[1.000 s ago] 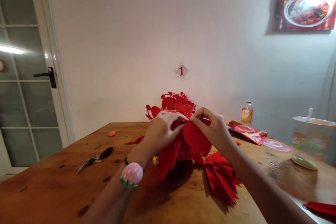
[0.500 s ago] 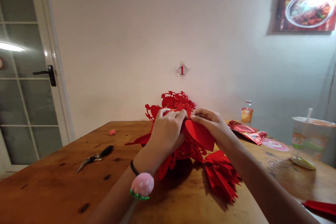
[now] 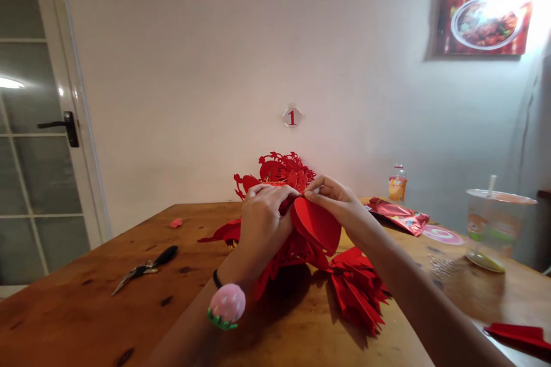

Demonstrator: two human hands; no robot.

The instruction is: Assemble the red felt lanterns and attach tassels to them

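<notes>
A red cut-paper decoration [image 3: 297, 252] with lacy edges stands on the wooden table [image 3: 206, 304], in the middle of the view. My left hand [image 3: 269, 212] is closed on its near upper side, fingers bent over the paper. Beside it my right hand [image 3: 333, 198] pinches the top of a smooth red paper petal [image 3: 316, 226] that hangs from the decoration. The fingertips of both hands nearly meet, and the small part between them is hidden. A bundle of folded red paper [image 3: 359, 289] lies right of the decoration.
Scissors with a black handle [image 3: 148, 266] and a red scrap [image 3: 176, 222] lie left. On the right are a crumpled red packet [image 3: 400, 217], a bottle [image 3: 397, 184], small metal pieces [image 3: 445, 266], a plastic cup with a straw [image 3: 495, 226] and red paper [image 3: 516, 334].
The whole view has shifted slightly, so most things appear a little further left. My right fingertips have edged closer to my left hand at the petal's top.
</notes>
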